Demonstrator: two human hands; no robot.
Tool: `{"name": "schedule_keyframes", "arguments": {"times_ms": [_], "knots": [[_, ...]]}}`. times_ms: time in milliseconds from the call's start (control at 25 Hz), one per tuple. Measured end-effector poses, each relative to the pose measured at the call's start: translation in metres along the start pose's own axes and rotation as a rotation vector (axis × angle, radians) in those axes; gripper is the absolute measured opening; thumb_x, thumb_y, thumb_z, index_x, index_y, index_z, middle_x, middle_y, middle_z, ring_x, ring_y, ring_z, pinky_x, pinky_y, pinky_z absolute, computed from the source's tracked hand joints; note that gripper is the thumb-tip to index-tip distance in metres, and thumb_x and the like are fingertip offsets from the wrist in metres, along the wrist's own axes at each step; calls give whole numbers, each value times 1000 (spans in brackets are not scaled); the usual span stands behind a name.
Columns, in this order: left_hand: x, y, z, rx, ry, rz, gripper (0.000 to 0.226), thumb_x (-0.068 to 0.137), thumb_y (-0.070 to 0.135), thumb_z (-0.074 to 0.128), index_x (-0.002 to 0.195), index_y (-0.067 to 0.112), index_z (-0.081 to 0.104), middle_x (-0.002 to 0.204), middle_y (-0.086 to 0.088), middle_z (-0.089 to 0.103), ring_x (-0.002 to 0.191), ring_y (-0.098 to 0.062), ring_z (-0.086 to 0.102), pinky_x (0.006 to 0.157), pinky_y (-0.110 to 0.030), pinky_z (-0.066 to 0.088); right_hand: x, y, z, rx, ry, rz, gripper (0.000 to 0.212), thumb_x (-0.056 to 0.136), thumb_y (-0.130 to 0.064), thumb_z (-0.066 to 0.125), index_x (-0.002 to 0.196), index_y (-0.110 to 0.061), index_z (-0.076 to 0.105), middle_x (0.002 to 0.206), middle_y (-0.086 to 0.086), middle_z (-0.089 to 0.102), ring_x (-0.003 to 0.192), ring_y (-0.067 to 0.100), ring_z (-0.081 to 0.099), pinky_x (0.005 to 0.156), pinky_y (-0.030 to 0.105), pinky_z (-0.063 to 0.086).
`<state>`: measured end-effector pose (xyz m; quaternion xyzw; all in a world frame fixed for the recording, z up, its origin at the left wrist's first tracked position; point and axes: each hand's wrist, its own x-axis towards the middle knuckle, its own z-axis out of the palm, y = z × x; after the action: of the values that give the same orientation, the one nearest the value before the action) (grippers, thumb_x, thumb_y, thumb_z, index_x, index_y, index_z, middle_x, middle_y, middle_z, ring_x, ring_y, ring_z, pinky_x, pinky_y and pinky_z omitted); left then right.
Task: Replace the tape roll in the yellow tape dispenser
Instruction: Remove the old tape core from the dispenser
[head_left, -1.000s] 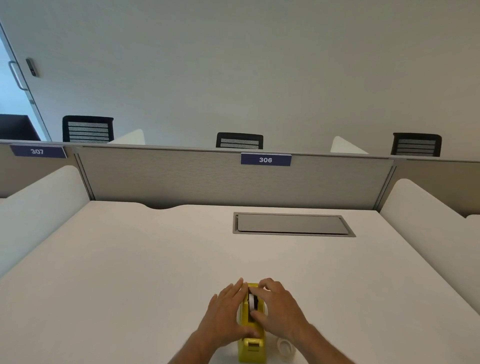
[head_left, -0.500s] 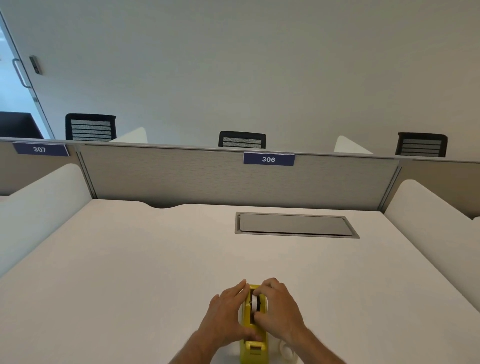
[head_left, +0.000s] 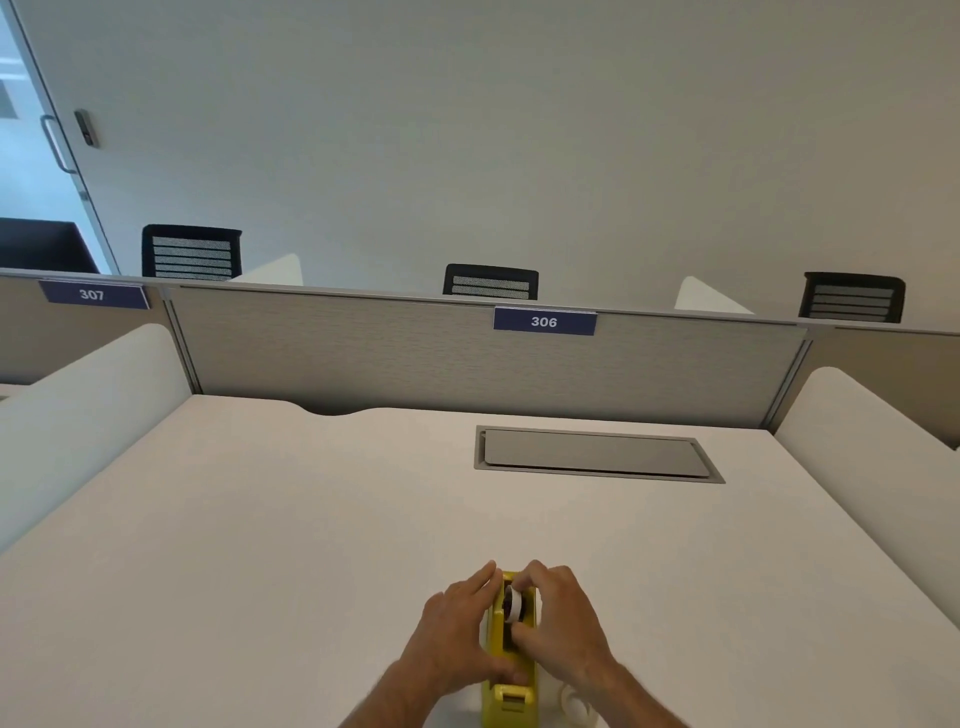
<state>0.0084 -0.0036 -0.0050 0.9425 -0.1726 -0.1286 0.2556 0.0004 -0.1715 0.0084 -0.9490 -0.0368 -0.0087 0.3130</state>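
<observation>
The yellow tape dispenser (head_left: 500, 636) stands lengthwise on the white desk (head_left: 291, 519) near its front edge, cutter end toward me. My left hand (head_left: 457, 631) presses flat against its left side, thumb across the top near the cutter. My right hand (head_left: 558, 621) pinches a white tape roll (head_left: 514, 607) that sits tilted and raised in the dispenser's slot. A second, clear tape roll (head_left: 574, 704) lies on the desk to the right of the dispenser, partly hidden by my right forearm.
A grey cable-tray lid (head_left: 597, 454) is set into the desk further back. A grey partition (head_left: 415, 358) labelled 306 closes the far edge, and white side dividers (head_left: 88, 415) flank the desk. Black chairs stand behind the partition.
My right fingers have closed around the white roll and tilted it up out of the slot. My left hand stays pressed to the dispenser's side.
</observation>
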Motion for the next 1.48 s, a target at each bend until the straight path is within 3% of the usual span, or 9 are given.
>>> {"name": "schedule_keyframes", "arguments": {"times_ms": [320,480,680,840,1040,1160,1320,1480], "knots": [[-1,4,0,-39,-10,-23,121,58,77,71,152,39,5,163,16,5,149,-14,13,121,-43,19,-1,5,-2,232,27,37,34,61,-29,78,84,-39,55,93,-14,63,94,5,56,70,17,46],[-1,5,-2,-121,2,-18,119,59,67,77,153,35,11,163,15,8,149,-13,12,123,-43,20,-2,4,-13,330,64,35,30,62,-24,80,86,-32,63,87,-11,71,89,7,62,67,24,55],[0,12,-2,-349,220,-53,77,78,38,69,145,37,33,155,12,33,139,-12,33,116,-35,32,0,6,-25,400,78,33,36,64,-14,83,92,-29,67,87,-8,73,85,3,69,67,24,62],[-3,18,4,-443,321,-94,61,84,20,69,137,37,45,141,10,52,114,-7,52,96,-19,47,-1,9,-22,421,110,69,39,67,-12,85,95,-32,65,90,-10,72,85,2,68,64,15,59],[-6,23,4,-502,305,-23,73,67,35,78,134,38,49,127,21,59,103,1,58,83,-11,48,1,6,-20,492,129,96,37,67,-12,86,93,-31,66,88,-9,74,84,0,69,61,15,58],[-7,28,2,-570,331,5,75,59,44,80,130,36,55,108,24,68,89,0,64,79,-14,53,3,4,-23,610,158,119,36,64,-17,88,91,-29,68,86,-9,76,82,6,72,63,19,59],[-4,34,2,-666,403,-1,62,65,29,86,122,26,63,90,19,76,81,-6,72,77,-19,58,3,5,-23,775,182,168,37,62,-17,90,91,-24,70,87,-1,77,81,15,74,68,30,62],[-5,41,0,-666,457,7,50,71,27,86,117,27,67,92,17,77,84,-1,72,80,-19,59,4,2,-26,935,204,215,41,57,-19,90,93,-19,71,87,5,77,83,22,75,71,39,63]]}}
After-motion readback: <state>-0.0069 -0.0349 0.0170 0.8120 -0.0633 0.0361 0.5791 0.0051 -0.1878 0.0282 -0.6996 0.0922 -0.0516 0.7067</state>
